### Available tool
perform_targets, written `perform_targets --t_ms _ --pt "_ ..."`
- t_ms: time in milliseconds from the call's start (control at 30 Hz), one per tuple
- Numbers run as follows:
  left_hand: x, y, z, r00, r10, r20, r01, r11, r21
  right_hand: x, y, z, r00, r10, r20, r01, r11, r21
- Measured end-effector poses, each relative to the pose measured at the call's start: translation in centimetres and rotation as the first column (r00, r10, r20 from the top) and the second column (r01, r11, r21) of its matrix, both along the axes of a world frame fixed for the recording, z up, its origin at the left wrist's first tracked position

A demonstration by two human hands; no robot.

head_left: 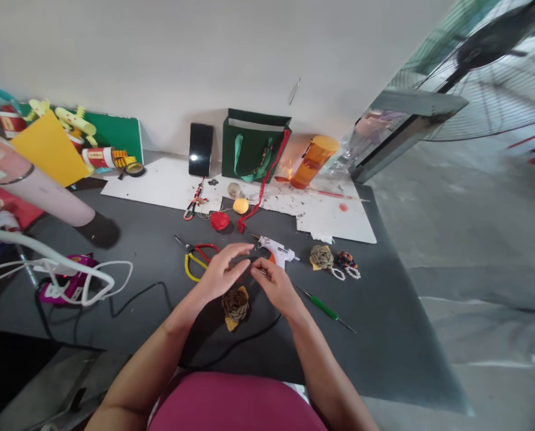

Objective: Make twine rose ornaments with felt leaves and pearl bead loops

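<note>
My left hand (224,270) hovers over the middle of the grey table with its fingers stretched out and its thumb apart. Close beside it, my right hand (274,286) has its fingertips pinched together; a tiny glint shows there, too small to name. Below my hands lies a brown fabric flower (235,304) on yellow petals. A white glue gun (276,250) rests just beyond my right hand, partly hidden by it. Red-and-yellow-handled pliers (196,257) lie by my left hand. To the right is a green-handled tool with a thin metal shaft (325,307).
Two finished-looking flowers with bead loops, one grey-brown (322,257) and one dark multicoloured (347,260), lie right. Red (219,221) and yellow (241,206) balls sit near a green paper bag (249,143), phone (201,149) and orange bottle (314,161). A pink tumbler (60,191) and white cables (91,278) occupy the left.
</note>
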State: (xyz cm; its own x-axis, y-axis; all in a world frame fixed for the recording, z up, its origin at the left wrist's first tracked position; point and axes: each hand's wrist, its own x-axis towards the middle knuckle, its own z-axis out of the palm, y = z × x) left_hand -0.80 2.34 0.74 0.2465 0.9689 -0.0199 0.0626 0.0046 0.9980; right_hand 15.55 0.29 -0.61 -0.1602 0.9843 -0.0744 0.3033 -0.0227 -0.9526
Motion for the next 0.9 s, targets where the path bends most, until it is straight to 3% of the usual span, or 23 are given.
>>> perform_targets --t_ms 67,133,233,467,567,667,800,900 --pt "0.3 -0.1 -0.2 0.989 -0.144 -0.022 0.142 0.987 -0.080 0.2 0.0 0.3 0.998 -0.001 0.058 0.000 1.000 0.028" --pt "0.2 -0.1 -0.4 0.972 -0.205 -0.111 0.192 0.975 -0.115 0.5 0.0 0.5 0.995 -0.002 0.095 -0.002 0.999 0.038" --pt "-0.3 0.2 -0.5 0.959 -0.181 -0.220 0.163 0.982 -0.096 0.9 0.2 0.6 0.993 0.023 0.113 -0.027 0.999 0.037" --pt "-0.9 0.4 0.3 0.936 -0.191 -0.294 0.186 0.981 -0.046 2.0 -0.3 1.1 0.994 0.039 0.106 -0.039 0.999 -0.002" --pt "-1.4 0.4 0.6 0.925 -0.231 -0.302 0.236 0.971 -0.019 2.4 -1.1 1.1 0.999 0.040 0.021 -0.039 0.997 -0.071" --pt "-2.0 0.8 0.5 0.917 -0.248 -0.313 0.257 0.966 -0.013 3.1 -1.8 0.5 0.989 -0.045 -0.143 0.024 0.989 -0.149" --pt "-2.5 1.5 -0.1 0.894 -0.121 -0.431 0.194 0.972 0.130 4.0 -2.0 -0.3 0.920 -0.160 -0.357 0.072 0.966 -0.247" --pt "-2.3 1.6 -0.1 0.855 0.225 -0.466 -0.048 0.931 0.362 3.6 -2.1 -0.5 0.873 -0.234 -0.428 0.125 0.955 -0.268"
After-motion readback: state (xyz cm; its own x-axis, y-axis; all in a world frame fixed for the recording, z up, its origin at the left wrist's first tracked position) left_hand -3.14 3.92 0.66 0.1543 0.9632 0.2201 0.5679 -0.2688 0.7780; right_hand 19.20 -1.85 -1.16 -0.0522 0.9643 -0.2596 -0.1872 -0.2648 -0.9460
